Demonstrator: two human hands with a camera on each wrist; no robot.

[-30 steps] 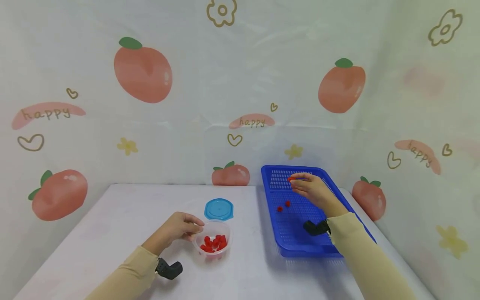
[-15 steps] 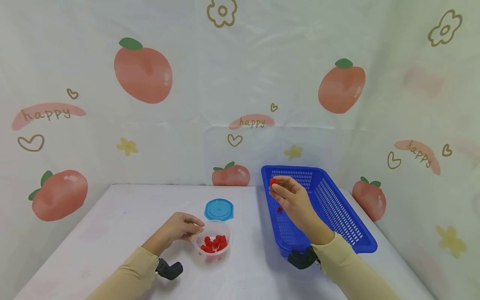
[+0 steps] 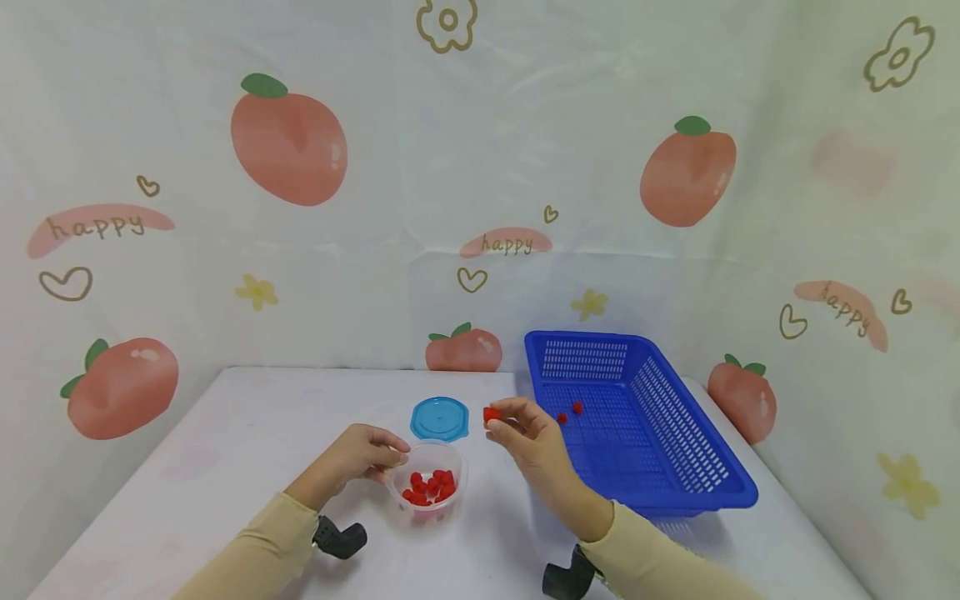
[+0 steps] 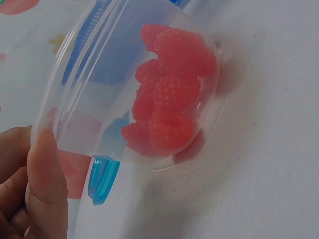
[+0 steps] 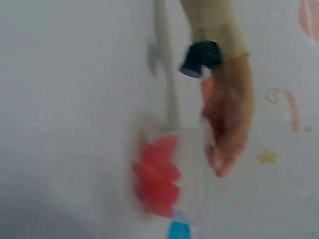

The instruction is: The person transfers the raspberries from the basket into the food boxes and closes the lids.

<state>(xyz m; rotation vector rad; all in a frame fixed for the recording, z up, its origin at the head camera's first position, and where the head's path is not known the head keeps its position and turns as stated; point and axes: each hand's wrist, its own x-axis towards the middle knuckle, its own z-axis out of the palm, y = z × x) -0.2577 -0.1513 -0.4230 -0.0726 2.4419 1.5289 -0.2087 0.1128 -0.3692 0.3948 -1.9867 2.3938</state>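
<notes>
A clear plastic tub (image 3: 427,454) stands on the table with several raspberries (image 4: 172,92) heaped on its bottom. My left hand (image 3: 358,454) pinches the tub's rim from the left side, thumb on the near wall in the left wrist view. Between the thumb and fingertips of my right hand (image 3: 536,446) is one red raspberry (image 3: 491,415), held in the air right of the tub. Two more raspberries (image 3: 577,407) lie in the blue plastic basket (image 3: 660,505) at the right. In the right wrist view my right hand is out of sight.
A blue lid (image 3: 439,418) lies on the table just behind the tub. Printed cloth (image 3: 375,275) hangs behind and to the right of the white table (image 3: 300,400). Black wrist devices (image 3: 339,537) sit on both wrists.
My right hand has carried the raspberry left and toward me, out of the basket to a spot near the tub. The left hand and tub have stayed in place.
</notes>
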